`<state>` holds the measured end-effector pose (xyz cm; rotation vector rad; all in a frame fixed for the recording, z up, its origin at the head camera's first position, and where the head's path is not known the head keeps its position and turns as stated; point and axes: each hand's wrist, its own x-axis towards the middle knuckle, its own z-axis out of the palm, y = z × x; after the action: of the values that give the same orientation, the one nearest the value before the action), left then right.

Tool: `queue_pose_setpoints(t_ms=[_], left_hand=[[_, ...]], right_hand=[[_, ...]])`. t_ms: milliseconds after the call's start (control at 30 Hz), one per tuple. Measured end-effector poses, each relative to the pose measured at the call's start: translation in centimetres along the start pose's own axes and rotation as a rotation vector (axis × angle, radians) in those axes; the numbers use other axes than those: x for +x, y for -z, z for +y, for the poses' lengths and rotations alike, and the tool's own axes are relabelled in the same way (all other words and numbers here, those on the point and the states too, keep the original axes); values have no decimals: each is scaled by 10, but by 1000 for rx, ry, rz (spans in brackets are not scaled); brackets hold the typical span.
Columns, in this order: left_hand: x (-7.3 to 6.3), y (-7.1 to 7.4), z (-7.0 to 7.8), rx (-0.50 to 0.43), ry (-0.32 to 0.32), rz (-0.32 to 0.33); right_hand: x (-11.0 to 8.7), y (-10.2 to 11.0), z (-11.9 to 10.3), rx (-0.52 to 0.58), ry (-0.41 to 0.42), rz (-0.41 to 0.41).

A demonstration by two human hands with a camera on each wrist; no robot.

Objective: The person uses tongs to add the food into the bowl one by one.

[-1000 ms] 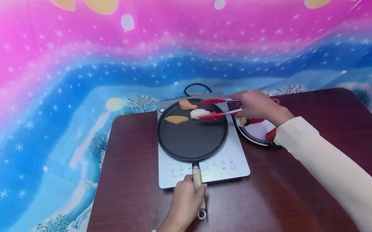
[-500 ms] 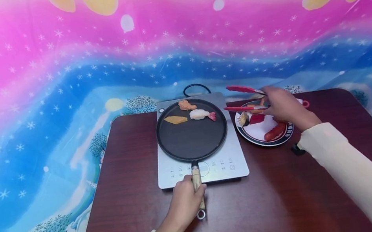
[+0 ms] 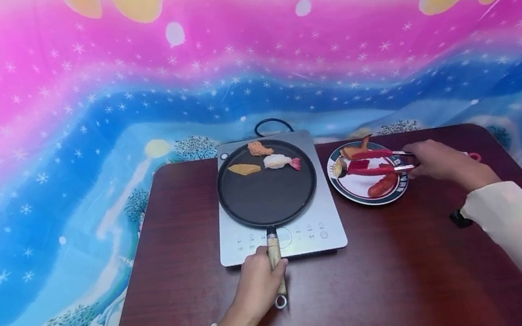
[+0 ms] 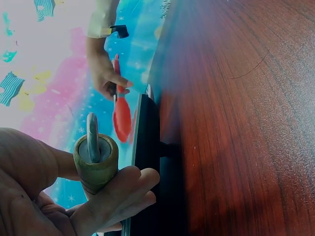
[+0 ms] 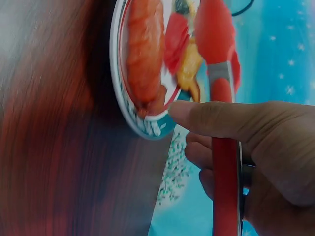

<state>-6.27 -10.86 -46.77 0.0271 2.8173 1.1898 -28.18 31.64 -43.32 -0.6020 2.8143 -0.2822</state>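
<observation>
My left hand [image 3: 253, 281] grips the wooden handle [image 3: 274, 253] of a flat black frying pan [image 3: 268, 198]. In the pan lie a shrimp sushi piece [image 3: 280, 161], a fried-chicken-like piece [image 3: 259, 149] and a flat yellow slice [image 3: 243, 170]. My right hand [image 3: 436, 160] holds red-tipped tongs [image 3: 373, 171], their arms apart, over a plate [image 3: 344, 194]. A dark red piece [image 3: 360, 164] shows between the tong arms; whether they touch it I cannot tell. In the right wrist view, the tongs [image 5: 225, 167] run past a scored sausage [image 5: 145, 49] on the plate.
The pan stands on a white induction cooker [image 3: 283, 250], with a black cable [image 3: 273, 120] behind it. Also on the plate are a sushi roll [image 3: 339, 168] and a golden-brown piece [image 3: 352, 150]. A dark wooden table [image 3: 368, 281] bears everything, before a patterned cloth backdrop [image 3: 239, 77].
My right hand has carried the tongs right, from the shrimp sushi in the pan to above the plate. The sushi was let go and lies in the pan. My left hand stays on the handle.
</observation>
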Motion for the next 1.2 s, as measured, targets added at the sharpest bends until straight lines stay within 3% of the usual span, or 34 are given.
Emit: queue_pose_setpoints(t_ms=[200, 433, 767, 1200], left_hand=[[0, 0, 0, -6, 3, -2], [1, -2, -2, -14, 5, -5], [0, -2, -1, -12, -3, 4], [0, -1, 0, 1, 3, 5]], right_hand=[[1, 3, 9, -49, -6, -39], [11, 5, 7, -48, -73, -91], [22, 7, 6, -69, -88, -139], [30, 8, 8, -79, -42, -153]])
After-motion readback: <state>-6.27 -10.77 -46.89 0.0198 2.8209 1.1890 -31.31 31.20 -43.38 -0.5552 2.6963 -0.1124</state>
